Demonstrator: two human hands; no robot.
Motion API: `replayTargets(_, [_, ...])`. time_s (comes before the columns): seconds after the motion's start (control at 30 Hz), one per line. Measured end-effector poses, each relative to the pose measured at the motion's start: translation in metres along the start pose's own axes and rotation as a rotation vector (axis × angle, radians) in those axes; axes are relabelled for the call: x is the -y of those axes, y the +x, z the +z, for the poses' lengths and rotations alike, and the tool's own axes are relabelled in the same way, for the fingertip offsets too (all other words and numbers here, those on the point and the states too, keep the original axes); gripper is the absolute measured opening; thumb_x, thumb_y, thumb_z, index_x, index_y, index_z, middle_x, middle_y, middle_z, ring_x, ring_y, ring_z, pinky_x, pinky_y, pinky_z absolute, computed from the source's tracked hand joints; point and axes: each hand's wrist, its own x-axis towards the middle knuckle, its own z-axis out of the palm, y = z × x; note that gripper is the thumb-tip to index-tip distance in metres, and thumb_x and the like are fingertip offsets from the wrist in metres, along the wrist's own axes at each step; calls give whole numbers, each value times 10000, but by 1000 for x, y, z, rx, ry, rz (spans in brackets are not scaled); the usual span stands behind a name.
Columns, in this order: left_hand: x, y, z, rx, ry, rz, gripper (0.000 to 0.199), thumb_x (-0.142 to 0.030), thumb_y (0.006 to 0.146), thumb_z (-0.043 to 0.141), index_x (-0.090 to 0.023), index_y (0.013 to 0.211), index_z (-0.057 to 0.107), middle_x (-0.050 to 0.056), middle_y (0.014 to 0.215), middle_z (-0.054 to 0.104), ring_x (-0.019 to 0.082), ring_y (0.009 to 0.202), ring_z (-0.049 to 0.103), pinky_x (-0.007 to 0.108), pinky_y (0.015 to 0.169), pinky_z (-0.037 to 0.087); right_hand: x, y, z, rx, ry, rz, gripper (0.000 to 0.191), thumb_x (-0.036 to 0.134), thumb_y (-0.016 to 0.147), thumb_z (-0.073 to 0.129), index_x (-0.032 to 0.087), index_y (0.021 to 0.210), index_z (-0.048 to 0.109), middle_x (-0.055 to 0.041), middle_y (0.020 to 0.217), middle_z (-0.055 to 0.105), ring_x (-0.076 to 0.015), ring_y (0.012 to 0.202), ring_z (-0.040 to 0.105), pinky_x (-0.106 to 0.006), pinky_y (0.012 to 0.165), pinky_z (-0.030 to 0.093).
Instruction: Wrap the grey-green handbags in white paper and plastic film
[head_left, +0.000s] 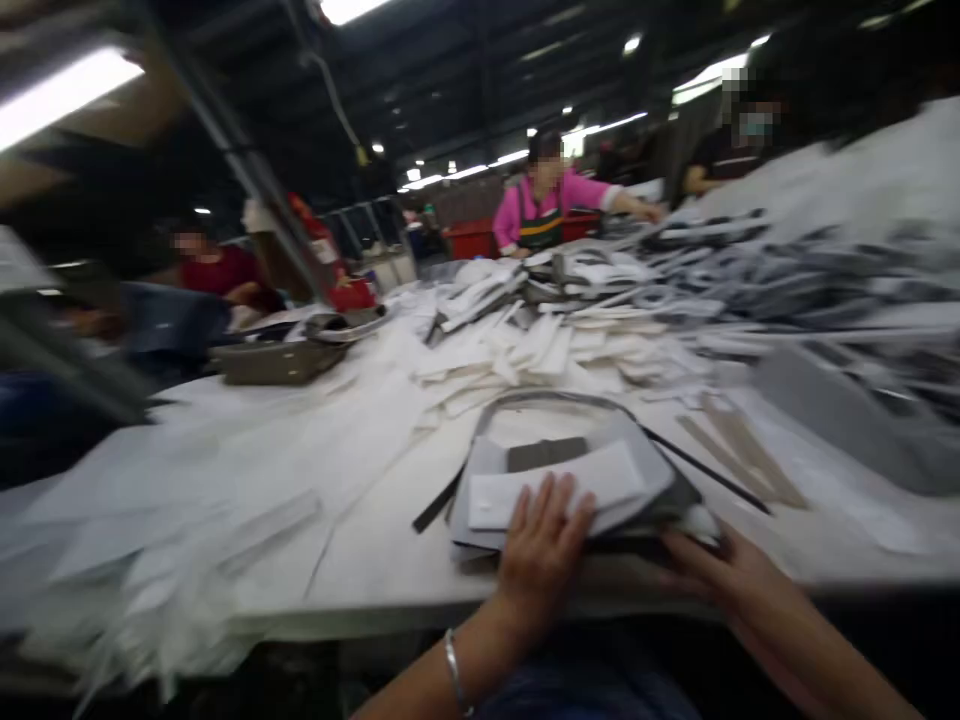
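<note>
In front of me on the table lies a grey fabric piece with a rounded dark-trimmed edge (660, 462), which looks like a bag part. On top of it are a white strip (442, 503) and a small dark grey-brown piece (546, 454). My left hand (546, 545) rests flat on the white strip, its fingers stretched out. At the near right corner, my right hand (716, 575) grips the edge of the grey fabric piece, its thumb side showing and the other fingers partly hidden and blurred. Dark straps (709, 472) stick out from both sides.
White sheets (225, 440) cover the table's left side. Beyond lie white strips (540, 350) and heaped grey pieces (787, 270). Brown strips (742, 450) and a grey panel (847, 415) lie right. An olive-brown box-shaped piece (281, 362) sits left. Co-workers (551, 205) stand across the table.
</note>
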Motion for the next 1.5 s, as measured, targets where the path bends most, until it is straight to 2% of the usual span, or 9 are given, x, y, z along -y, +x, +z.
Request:
replayTargets(0.23, [39, 13, -16, -10, -201, -35, 648, -249, 972, 537, -152, 1554, 271, 144, 1528, 449, 288, 1412, 433, 442, 1130, 429, 13, 7, -11, 213, -69, -104, 614, 544, 886, 654, 216, 1392, 539, -100, 1092, 737, -233, 896, 736, -377, 775, 618])
replayTargets(0.3, [49, 16, -27, -19, -212, -136, 724, -251, 950, 585, -203, 1573, 220, 127, 1518, 467, 289, 1368, 491, 432, 1088, 477, 12, 18, -37, 153, -353, -227, 495, 551, 917, 595, 209, 1269, 656, -85, 991, 763, -228, 836, 742, -398, 818, 606])
replayTargets(0.47, [62, 19, -43, 11, -203, -485, 867, -271, 894, 682, -319, 1581, 156, 106, 1449, 548, 346, 1225, 612, 457, 860, 606, 18, 68, -145, -377, -1251, -537, 309, 285, 960, 494, 216, 1156, 723, -89, 1223, 714, -262, 1159, 655, -417, 1044, 507])
replayTargets(0.6, [61, 19, -43, 4, -250, -586, 846, -287, 886, 693, -345, 1571, 199, 104, 1432, 563, 383, 1206, 617, 498, 816, 614, 19, 98, -207, -424, -1415, -446, 361, 175, 889, 542, 148, 1213, 700, -157, 1294, 669, -304, 1223, 612, -462, 1076, 474])
replayTargets(0.73, [56, 19, -39, -2, -279, -502, 850, -264, 900, 677, -347, 1576, 169, 91, 1487, 509, 348, 1270, 575, 486, 914, 587, 17, 106, -223, -405, -1477, -379, 272, 262, 940, 533, 189, 1065, 764, -107, 1175, 736, -285, 1135, 652, -447, 1013, 502])
replayTargets(0.93, [55, 22, -38, -35, -277, -449, 835, -244, 900, 670, -345, 1573, 186, 73, 1486, 514, 322, 1271, 577, 464, 981, 557, 44, 114, -220, -433, -1483, -297, 287, 281, 960, 516, 168, 995, 778, -138, 1034, 768, -307, 962, 697, -463, 874, 528])
replayTargets(1.07, [58, 23, -40, -17, -276, -528, 843, -269, 883, 689, -352, 1568, 206, 83, 1467, 532, 353, 1234, 602, 489, 906, 589, 56, 94, -182, -423, -1440, -358, 318, 322, 991, 468, 204, 1032, 760, -115, 1070, 762, -307, 998, 689, -462, 887, 522])
replayTargets(1.27, [64, 24, -42, -19, -306, -608, 832, -245, 869, 699, -352, 1558, 245, 87, 1428, 569, 374, 1225, 606, 525, 882, 596, 44, 27, -94, 300, -1046, -346, 299, 459, 975, 531, 289, 1069, 760, -16, 1057, 771, -219, 990, 710, -326, 911, 543])
replayTargets(1.5, [66, 19, -38, -34, -276, -527, 895, -238, 856, 723, -328, 1573, 194, 80, 1466, 536, 327, 1266, 583, 462, 969, 569, -39, 58, -61, -173, -1377, -422, 726, 522, 891, 626, 88, 1456, 486, -249, 1535, 394, -405, 1446, 338, -619, 1176, 282])
